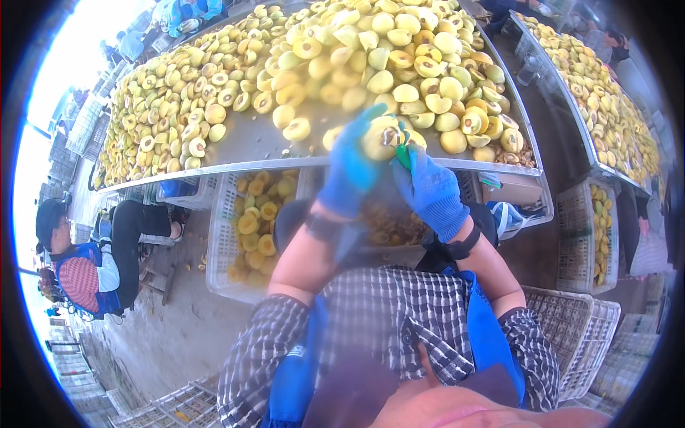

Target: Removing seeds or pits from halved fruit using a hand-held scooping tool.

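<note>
In a blue glove, my left hand [350,166] is closed around a yellow peach half [377,143] just above the front edge of the metal table. A green-handled pitting tool [403,157] is gripped in my right hand [431,187], also gloved in blue. The tool's metal loop meets the brown pit area in the middle of the fruit. Behind my hands, a large heap of peach halves [380,80] covers much of the metal table [241,142]. Blur over the left glove hides its exact finger positions.
Below the table, a white plastic crate [219,262] holds pitted halves left of my knees. Scraps [393,224] lie between my legs. A co-worker [80,267] sits at the left. Stacked crates [572,337] stand at right, near another fruit-laden table [594,96].
</note>
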`<state>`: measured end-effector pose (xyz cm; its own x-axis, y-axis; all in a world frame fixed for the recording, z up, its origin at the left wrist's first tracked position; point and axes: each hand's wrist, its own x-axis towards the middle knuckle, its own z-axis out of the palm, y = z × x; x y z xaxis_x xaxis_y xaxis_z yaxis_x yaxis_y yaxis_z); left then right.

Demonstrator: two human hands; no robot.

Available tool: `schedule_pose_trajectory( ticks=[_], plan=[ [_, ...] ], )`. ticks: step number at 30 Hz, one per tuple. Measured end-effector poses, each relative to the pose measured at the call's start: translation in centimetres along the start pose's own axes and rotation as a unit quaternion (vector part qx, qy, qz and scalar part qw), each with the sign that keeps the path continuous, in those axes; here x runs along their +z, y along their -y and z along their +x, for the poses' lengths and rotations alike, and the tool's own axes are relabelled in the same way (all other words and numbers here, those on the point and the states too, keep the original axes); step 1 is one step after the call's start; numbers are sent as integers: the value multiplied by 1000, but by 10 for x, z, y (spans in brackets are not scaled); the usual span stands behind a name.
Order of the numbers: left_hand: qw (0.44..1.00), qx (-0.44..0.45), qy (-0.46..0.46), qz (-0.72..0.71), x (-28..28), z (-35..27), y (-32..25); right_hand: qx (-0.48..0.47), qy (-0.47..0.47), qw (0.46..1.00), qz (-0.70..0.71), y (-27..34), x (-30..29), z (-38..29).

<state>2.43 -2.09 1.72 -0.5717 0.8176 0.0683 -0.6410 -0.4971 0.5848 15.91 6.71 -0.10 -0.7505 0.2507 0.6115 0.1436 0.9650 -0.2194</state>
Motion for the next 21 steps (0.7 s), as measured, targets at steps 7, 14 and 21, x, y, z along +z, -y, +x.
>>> schedule_pose_trajectory(
  ticks=[7,14,21],
  plan=[
    [802,218,92,549,5,-16,5,-58,47,997,17,-30,2,-14],
    [791,312,-14,526,-7,1,21,-65,81,994,-13,-18,5,-2],
    [821,382,-90,414,-9,-3,23,-114,26,974,192,-22,36,0]
  ],
)
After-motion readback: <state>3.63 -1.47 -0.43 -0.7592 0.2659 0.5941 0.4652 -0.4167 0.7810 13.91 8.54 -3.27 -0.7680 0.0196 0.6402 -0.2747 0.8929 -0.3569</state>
